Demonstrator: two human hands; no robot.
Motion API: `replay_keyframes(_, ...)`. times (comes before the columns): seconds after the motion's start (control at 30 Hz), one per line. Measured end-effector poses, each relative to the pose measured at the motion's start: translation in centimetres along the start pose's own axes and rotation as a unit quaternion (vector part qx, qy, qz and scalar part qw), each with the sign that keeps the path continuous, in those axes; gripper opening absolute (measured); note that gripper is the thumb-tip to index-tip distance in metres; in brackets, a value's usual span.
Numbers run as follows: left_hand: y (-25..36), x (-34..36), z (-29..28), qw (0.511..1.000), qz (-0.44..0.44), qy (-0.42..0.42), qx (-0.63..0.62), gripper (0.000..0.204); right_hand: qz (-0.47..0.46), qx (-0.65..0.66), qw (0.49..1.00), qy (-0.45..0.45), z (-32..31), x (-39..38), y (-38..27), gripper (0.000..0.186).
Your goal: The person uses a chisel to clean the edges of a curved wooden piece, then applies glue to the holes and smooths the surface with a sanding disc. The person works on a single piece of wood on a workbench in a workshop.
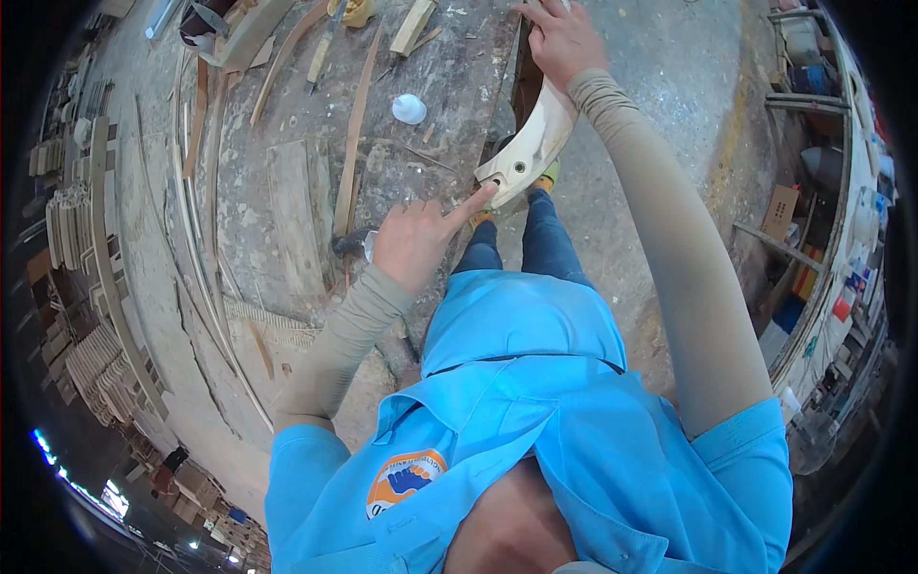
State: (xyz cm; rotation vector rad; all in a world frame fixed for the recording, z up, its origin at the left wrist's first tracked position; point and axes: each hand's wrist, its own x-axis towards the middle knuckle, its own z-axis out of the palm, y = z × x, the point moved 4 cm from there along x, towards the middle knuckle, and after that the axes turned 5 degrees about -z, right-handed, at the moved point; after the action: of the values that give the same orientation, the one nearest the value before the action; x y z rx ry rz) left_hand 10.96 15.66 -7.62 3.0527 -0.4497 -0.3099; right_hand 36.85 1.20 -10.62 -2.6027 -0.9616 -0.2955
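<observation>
The pale curved wooden piece (pixel 535 143) is gripped at its far end by the right hand (pixel 559 38), off the worktop's (pixel 287 191) right edge; its near end is touched by the left hand's (pixel 416 244) forefinger. Slipping from that one-ended grip is likely.

Bright blue polo shirt, orange-and-blue chest badge, tan arm sleeves, seemingly dark blue jeans

Curved pale wooden piece (pixel 535 143) is hanging off the workbench edge, near end pointing down toward the person, two small holes showing in its cut end face, surface unfinished.
</observation>
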Motion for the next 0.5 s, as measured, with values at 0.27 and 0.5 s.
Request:
replay_keyframes(0.27,-0.2,0.6,0.2,0.999,0.015,-0.028,-0.034,0.085,0.005,0.019,1.0,0.008,0.3,0.0,0.4,0.04)
replay_keyframes(0.5,-0.3,0.9,-0.5,0.982,-0.003,-0.137,-0.131,0.095,0.042,0.013,0.998,-0.055,1.0,-0.2,0.8,0.044)
